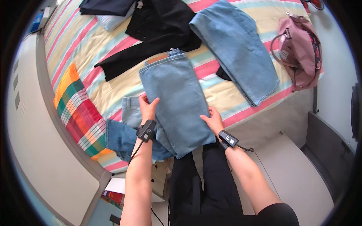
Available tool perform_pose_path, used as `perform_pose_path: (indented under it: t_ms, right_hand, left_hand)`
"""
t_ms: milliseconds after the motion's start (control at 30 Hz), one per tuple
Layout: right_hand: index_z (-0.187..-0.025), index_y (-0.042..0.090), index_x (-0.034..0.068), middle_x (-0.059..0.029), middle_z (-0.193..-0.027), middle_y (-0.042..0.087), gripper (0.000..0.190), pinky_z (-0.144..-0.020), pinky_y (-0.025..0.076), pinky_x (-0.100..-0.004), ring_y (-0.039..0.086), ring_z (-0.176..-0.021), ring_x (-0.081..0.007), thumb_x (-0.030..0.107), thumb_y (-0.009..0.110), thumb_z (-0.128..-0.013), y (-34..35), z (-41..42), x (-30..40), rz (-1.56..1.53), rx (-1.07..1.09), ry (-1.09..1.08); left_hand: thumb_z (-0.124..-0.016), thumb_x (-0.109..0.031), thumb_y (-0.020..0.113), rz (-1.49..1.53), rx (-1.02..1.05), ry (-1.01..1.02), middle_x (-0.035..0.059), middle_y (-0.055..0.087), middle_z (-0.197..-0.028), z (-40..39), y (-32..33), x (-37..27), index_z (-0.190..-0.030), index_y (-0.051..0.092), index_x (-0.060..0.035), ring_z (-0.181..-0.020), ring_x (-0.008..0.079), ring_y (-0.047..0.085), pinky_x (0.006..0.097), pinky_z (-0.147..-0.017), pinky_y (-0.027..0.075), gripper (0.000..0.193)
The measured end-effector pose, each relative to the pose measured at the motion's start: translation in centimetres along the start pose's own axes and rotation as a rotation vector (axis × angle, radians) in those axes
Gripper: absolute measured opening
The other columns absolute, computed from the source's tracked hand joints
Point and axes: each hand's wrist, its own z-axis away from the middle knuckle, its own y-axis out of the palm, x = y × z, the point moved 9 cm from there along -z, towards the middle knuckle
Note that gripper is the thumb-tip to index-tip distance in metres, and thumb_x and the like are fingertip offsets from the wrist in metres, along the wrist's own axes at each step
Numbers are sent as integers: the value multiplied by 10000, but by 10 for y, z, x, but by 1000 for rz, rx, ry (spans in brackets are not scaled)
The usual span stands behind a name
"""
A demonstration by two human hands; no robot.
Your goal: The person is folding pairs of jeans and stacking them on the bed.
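Light-blue denim jeans (178,99), folded lengthwise, lie over the near edge of the bed with their waistband and brown patch pointing away from me. My left hand (148,106) grips their left edge between thumb and fingers. On the opposite edge, my right hand (212,118) pinches the denim with the thumb on top. Partly beneath the jeans at the left are darker blue denim (121,135) and a pale denim piece (131,110). Black trousers (158,42) are spread beyond the waistband. Another pair of light-blue jeans (237,48) lies folded at the right.
A striped bedspread (93,96) covers the bed. A pink bag (302,53) sits at its right edge, a plaid cushion (82,115) at its left. Dark folded clothing (106,7) lies at the far left. Below the bed stands a small drawer unit (158,178).
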Motion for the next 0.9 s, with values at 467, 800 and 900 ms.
perform_pose_path:
  t_ms: [467, 800, 900]
  right_hand:
    - [-930, 563, 1, -22, -774, 596, 241, -625, 426, -253, 519, -686, -78, 199, 629, -809, -23, 19, -63, 169, 248, 227]
    - [-902, 577, 4, -44, -773, 620, 213, -621, 446, -224, 568, -697, -90, 186, 640, -811, -53, 23, -51, -194, 98, 325]
    - [-958, 552, 17, -64, -854, 623, 231, -697, 468, -246, 587, -769, -135, 195, 622, -827, -84, -5, -26, -568, -91, 304]
  left_hand:
    - [-729, -97, 671, 117, 169, -134, 101, 599, -1027, 8, 21, -11, -1096, 529, 22, -892, 171, 564, 283, -814, 420, 412]
    - [-746, -117, 682, 124, 251, -134, 102, 583, -1050, -6, 22, -3, -1112, 481, 9, -925, 175, 556, 295, -839, 417, 436]
    - [-719, -138, 711, 25, 240, -109, 106, 578, -1062, -3, 31, -12, -1141, 462, 12, -954, 189, 550, 303, -861, 410, 513]
